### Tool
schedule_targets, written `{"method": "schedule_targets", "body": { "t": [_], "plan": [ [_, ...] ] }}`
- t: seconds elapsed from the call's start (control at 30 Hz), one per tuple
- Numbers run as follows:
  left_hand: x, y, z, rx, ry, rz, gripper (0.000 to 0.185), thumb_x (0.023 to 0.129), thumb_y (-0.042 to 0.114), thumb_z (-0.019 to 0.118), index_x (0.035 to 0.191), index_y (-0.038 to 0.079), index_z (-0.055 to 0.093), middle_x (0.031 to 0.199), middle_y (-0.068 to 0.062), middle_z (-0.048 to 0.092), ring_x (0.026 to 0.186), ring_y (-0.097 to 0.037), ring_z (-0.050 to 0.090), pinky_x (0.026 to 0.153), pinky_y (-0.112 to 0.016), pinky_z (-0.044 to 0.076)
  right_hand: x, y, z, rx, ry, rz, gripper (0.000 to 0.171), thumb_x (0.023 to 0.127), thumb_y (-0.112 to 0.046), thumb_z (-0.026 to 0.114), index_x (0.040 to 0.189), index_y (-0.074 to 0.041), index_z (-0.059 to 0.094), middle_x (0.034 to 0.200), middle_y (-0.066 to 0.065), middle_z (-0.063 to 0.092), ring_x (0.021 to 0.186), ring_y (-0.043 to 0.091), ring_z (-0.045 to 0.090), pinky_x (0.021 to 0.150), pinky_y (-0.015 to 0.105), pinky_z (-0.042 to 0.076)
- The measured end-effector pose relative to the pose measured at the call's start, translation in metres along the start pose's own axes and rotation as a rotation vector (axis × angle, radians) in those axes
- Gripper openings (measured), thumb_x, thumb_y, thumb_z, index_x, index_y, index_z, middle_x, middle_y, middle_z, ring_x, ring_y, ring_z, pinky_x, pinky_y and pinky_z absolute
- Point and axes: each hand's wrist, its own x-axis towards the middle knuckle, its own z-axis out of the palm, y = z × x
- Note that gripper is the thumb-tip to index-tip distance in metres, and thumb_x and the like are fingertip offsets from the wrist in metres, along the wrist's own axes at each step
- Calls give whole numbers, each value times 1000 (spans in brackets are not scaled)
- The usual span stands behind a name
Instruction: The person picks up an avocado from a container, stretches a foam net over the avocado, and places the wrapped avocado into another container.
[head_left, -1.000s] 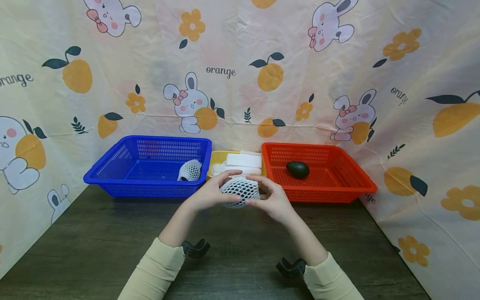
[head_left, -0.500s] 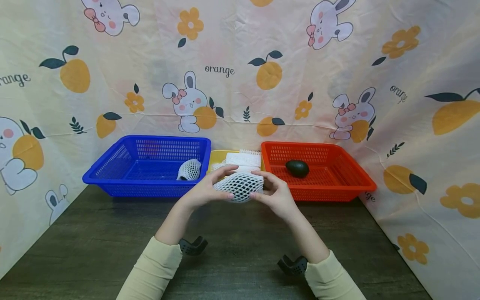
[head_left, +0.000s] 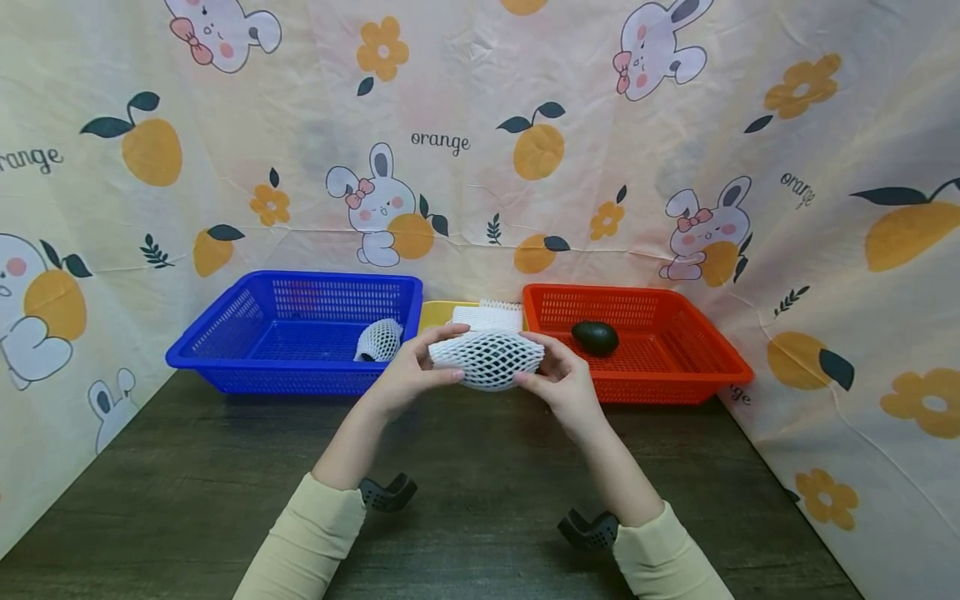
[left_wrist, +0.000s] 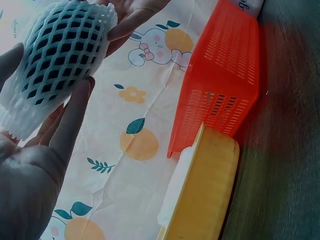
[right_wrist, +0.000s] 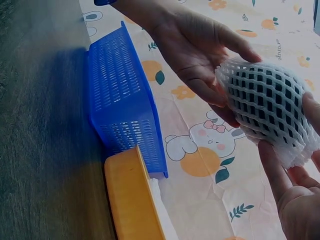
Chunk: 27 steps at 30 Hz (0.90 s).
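From the head view I see both of my hands raised above the dark wooden surface (head_left: 187, 500), holding a dark fruit in a white foam net sleeve (head_left: 487, 360) between them, just in front of the yellow tray (head_left: 433, 312). My left hand (head_left: 401, 379) takes the sleeve's left end with thumb above and fingers below; my right hand (head_left: 566, 383) pinches the right end the same way. Each grip is curled lightly round the wrapped fruit, not clenched. The wrapped fruit's long axis runs sideways, left to right, roughly level, with one end pointing at the blue basket (head_left: 300, 329) and the other at the red basket (head_left: 637, 342). The left wrist view shows what the head view cannot: the dark skin through the net's diamond holes (left_wrist: 60, 55), and loose, bunched foam at the end nearest my left palm. The right wrist view shows the sleeve's frilled edge (right_wrist: 300, 150) gathered by my right fingers. Only the head view shows the basket contents: another netted fruit (head_left: 379, 340) in the blue basket's near right corner, a bare avocado (head_left: 596, 337) in the red one, and spare foam sleeves (head_left: 487, 317) stacked in the yellow tray. The three containers line the back edge against the printed cloth; open surface lies before them, beneath my forearms.
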Motion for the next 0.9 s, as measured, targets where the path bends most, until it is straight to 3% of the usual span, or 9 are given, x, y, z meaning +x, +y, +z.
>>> {"method": "schedule_targets", "body": {
  "t": [0.53,0.9],
  "plan": [
    [0,1,1,18,182,-19,46,84,4,72,127,-1,57,120,-16,56,96,-27,55,73,-31,52,-1,-3,0,-12,58,-33,43,83,4,70,125,6,58,117,6,64,102,23,60,84,31,51],
    [1,2,2,45,226,-13,42,84,1,71,124,-5,59,119,-16,59,96,-27,55,74,-29,52,0,-2,-2,12,84,-44,38,84,8,67,122,11,58,112,3,67,98,20,63,82,31,52]
  ]
}}
